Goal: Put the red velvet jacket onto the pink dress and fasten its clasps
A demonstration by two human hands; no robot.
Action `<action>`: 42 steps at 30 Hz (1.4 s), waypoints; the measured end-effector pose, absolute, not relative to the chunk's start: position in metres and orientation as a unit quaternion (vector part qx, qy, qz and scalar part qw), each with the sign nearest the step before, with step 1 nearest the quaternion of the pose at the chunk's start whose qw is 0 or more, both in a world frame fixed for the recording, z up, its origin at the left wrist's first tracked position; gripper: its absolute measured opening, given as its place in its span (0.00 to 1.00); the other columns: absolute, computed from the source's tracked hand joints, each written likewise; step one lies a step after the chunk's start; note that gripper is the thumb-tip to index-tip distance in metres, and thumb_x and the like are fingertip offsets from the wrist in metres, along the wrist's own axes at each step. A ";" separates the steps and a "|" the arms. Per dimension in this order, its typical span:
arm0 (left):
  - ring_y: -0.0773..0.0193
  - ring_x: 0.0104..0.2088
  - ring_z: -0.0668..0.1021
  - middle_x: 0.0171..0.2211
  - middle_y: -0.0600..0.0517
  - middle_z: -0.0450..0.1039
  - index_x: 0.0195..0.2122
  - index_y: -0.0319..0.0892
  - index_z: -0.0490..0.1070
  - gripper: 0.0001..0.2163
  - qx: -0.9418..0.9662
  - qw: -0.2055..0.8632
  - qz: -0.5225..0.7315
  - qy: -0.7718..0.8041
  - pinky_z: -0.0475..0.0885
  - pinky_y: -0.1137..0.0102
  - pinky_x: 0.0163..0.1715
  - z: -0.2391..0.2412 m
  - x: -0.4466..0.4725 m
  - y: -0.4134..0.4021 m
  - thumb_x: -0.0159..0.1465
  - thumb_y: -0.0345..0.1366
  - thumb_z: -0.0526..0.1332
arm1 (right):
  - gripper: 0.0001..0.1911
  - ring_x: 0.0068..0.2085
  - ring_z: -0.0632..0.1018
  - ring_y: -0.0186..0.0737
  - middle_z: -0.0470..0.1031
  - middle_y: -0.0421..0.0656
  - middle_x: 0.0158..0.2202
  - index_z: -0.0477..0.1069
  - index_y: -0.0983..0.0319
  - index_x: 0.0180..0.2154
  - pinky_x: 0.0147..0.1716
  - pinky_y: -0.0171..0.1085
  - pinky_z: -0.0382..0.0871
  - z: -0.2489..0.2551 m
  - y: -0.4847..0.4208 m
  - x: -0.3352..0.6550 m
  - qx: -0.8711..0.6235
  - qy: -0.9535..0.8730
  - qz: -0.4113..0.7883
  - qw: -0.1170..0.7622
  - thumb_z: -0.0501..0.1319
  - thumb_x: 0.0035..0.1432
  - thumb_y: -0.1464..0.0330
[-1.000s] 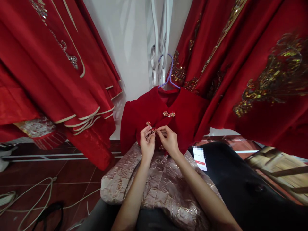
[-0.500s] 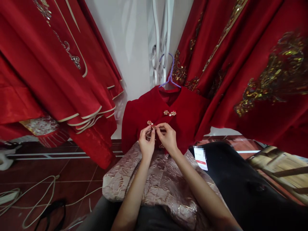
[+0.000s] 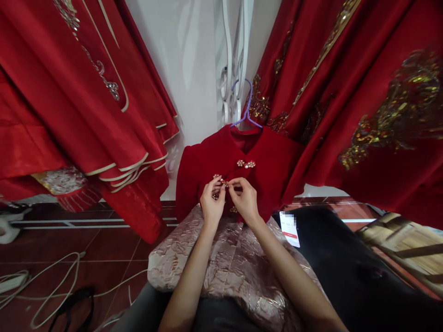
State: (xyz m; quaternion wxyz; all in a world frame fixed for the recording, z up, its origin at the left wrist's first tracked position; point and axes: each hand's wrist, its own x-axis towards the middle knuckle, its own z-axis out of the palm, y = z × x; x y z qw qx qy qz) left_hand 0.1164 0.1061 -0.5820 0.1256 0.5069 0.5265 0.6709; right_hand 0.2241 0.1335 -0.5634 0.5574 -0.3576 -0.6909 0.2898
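Observation:
A red jacket [image 3: 273,161] hangs in front of me on a purple hanger [image 3: 247,114]. At its upper front a beaded, flower-shaped clasp [image 3: 246,164] joins the two edges. Lower down, my left hand [image 3: 212,203] and my right hand [image 3: 244,199] meet at a second beaded clasp [image 3: 224,183]. The fingertips of both hands pinch it from either side and partly hide it. Below them, between my wrists, a third clasp [image 3: 233,210] shows on the jacket front.
Red garments with silver beading [image 3: 100,69] hang at left, and a gold-sequined red garment [image 3: 380,120] at right. Pinkish brocade fabric [image 3: 228,263] covers my lap. A phone [image 3: 289,229] lies on a black surface [image 3: 332,249] at right. White cables [image 3: 74,272] trail over the floor tiles.
Both hands have shifted very slightly right with the clasp between their fingertips, while the whole view also moved a little. Their pinching grip looks much the same.

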 end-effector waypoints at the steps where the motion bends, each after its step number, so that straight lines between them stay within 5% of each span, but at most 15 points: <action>1: 0.64 0.41 0.79 0.44 0.47 0.75 0.51 0.44 0.71 0.15 0.516 0.116 0.658 0.536 0.75 0.69 0.43 -0.581 0.116 0.106 0.63 0.32 0.60 | 0.05 0.36 0.77 0.36 0.74 0.43 0.37 0.70 0.61 0.36 0.33 0.34 0.78 -0.563 0.132 0.224 -0.360 -0.692 0.283 0.558 0.57 0.60 0.68; 42: 0.59 0.44 0.81 0.45 0.45 0.79 0.47 0.39 0.76 0.14 0.474 0.163 0.703 0.504 0.76 0.62 0.50 -0.573 0.112 0.106 0.61 0.38 0.64 | 0.05 0.37 0.78 0.36 0.75 0.43 0.37 0.70 0.60 0.37 0.34 0.35 0.78 -0.557 0.130 0.226 -0.338 -0.721 0.283 0.535 0.56 0.61 0.68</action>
